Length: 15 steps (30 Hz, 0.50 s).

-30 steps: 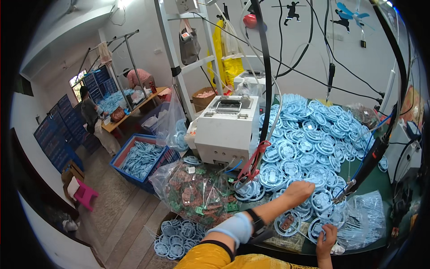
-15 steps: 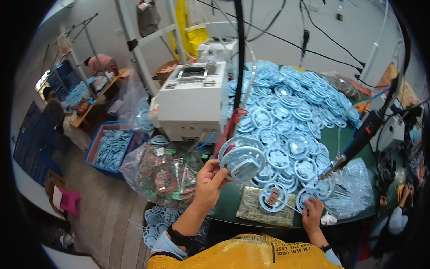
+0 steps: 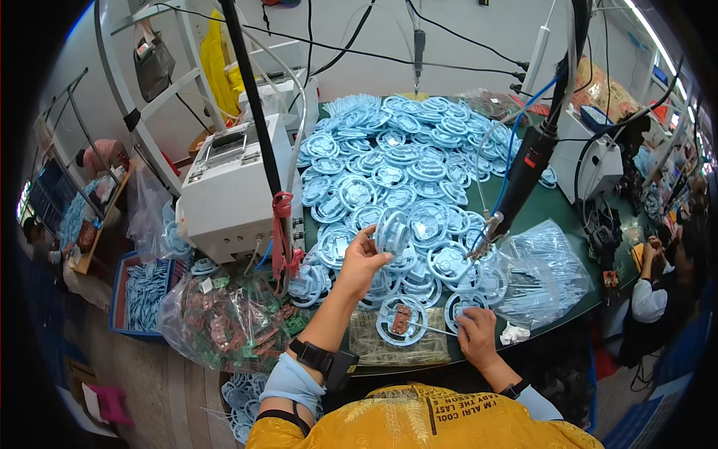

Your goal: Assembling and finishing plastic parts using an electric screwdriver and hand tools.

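My left hand [image 3: 362,263] holds a light blue round plastic piece [image 3: 393,232] tilted on edge, thumb and fingers closed at its left side, over a heap of similar pieces [image 3: 389,176]. On a flat block in tape-like wrapping [image 3: 366,348] lies a ring-shaped blue piece [image 3: 384,329] with a small red-brown circuit board [image 3: 402,319] inside it. A thin pale rod [image 3: 440,330] runs from this piece to my right hand [image 3: 476,333], whose bent fingers seem closed on the rod's end. Just beyond those fingers lies another blue ring [image 3: 455,303].
A clear bag of circuit boards [image 3: 224,322] sits left, before a white machine [image 3: 232,187]. Right are a bag of thin sticks [image 3: 546,277], crumpled white tissue [image 3: 514,334] and a hanging black tool [image 3: 523,176]. A co-worker's hand [image 3: 652,253] shows far right.
The view has swung right. My left hand has taken its round piece from beside the heap to above it, turning it on edge. My right hand stays by the rod.
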Available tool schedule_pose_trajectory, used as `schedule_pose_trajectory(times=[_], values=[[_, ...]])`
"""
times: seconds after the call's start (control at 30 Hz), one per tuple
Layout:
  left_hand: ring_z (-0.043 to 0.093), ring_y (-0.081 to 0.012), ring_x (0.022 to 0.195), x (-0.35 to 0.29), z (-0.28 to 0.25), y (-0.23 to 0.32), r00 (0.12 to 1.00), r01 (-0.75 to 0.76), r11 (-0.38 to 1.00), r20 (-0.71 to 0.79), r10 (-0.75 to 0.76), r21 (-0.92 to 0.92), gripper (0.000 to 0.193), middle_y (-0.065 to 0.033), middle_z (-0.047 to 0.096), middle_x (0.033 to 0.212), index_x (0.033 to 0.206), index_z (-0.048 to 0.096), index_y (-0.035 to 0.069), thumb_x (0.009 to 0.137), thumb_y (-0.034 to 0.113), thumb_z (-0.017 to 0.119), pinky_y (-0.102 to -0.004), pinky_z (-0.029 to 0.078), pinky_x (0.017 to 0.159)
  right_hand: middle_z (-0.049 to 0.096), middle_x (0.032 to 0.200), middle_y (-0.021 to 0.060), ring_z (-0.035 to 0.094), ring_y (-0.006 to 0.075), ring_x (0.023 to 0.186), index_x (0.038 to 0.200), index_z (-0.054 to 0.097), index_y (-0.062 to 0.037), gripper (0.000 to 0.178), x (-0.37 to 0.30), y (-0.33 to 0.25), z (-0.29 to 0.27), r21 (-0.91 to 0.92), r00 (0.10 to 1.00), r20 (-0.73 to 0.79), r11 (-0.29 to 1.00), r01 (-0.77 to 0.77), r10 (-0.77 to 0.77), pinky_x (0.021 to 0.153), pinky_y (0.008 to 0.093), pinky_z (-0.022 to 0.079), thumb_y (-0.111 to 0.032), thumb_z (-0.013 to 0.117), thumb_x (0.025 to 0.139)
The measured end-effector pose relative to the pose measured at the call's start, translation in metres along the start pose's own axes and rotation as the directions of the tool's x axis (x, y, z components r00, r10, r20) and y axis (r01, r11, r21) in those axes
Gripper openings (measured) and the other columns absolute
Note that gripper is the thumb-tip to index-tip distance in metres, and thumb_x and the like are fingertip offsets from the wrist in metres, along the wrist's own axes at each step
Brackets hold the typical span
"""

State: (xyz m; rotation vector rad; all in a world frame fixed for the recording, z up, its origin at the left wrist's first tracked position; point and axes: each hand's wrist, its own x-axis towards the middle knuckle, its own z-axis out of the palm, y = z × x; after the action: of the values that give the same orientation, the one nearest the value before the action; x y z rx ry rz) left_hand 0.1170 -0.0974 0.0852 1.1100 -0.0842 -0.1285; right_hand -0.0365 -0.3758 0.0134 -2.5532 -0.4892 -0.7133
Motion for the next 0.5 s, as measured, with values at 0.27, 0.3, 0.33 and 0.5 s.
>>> schedule_pose_trajectory(times=[0.27,0.3,0.33,0.5], values=[[0.056,-0.0297,0.096,-0.016,0.006,-0.026,0.869,-0.489,0.332,0.417,0.266,0.807,0.046,-0.0102,0.058,0.1,0.107,0.064,0.005,0.068,0.011,0.086,-0.0389,0.046,0.083,0.06,0.107,0.0071,0.059,0.0269,0.105,0.102,0.065,-0.009,0.024,0.002,-0.001,-0.002,0.014,0.999,0.032,1.0,-0.017,0.017,0.1,0.0496,0.034,-0.005,0.069,0.079],[0.056,-0.0297,0.096,-0.019,0.011,-0.026,0.869,-0.491,0.338,0.423,0.257,0.803,0.046,-0.0102,0.058,0.1,0.107,0.064,0.005,0.068,0.011,0.086,-0.0389,0.046,0.083,0.06,0.107,0.0068,0.059,0.0264,0.105,0.102,0.065,-0.009,0.023,0.003,-0.001,-0.002,0.017,0.999,0.029,1.0,-0.018,0.017,0.1,0.0492,0.034,-0.005,0.069,0.079],[0.056,-0.0303,0.098,-0.022,0.016,-0.024,0.847,-0.519,0.274,0.444,0.294,0.809,0.047,-0.0106,0.058,0.103,0.107,0.063,0.006,0.067,0.012,0.087,-0.04,0.046,0.085,0.06,0.107,0.007,0.059,0.0265,0.105,0.102,0.065,-0.0089,0.023,0.002,0.0,-0.001,0.026,0.999,0.032,0.999,-0.025,0.024,0.101,0.0488,0.033,-0.005,0.069,0.079],[0.052,-0.0358,0.119,-0.021,0.023,-0.02,0.806,-0.556,0.215,0.458,0.376,0.802,0.069,-0.0154,0.054,0.125,0.122,0.057,0.008,0.062,0.014,0.09,-0.0426,0.044,0.099,0.06,0.107,0.0073,0.058,0.0265,0.106,0.102,0.065,-0.0085,0.023,0.003,0.002,-0.002,0.031,0.999,0.026,0.999,-0.026,0.025,0.101,0.0485,0.033,-0.006,0.068,0.08]])
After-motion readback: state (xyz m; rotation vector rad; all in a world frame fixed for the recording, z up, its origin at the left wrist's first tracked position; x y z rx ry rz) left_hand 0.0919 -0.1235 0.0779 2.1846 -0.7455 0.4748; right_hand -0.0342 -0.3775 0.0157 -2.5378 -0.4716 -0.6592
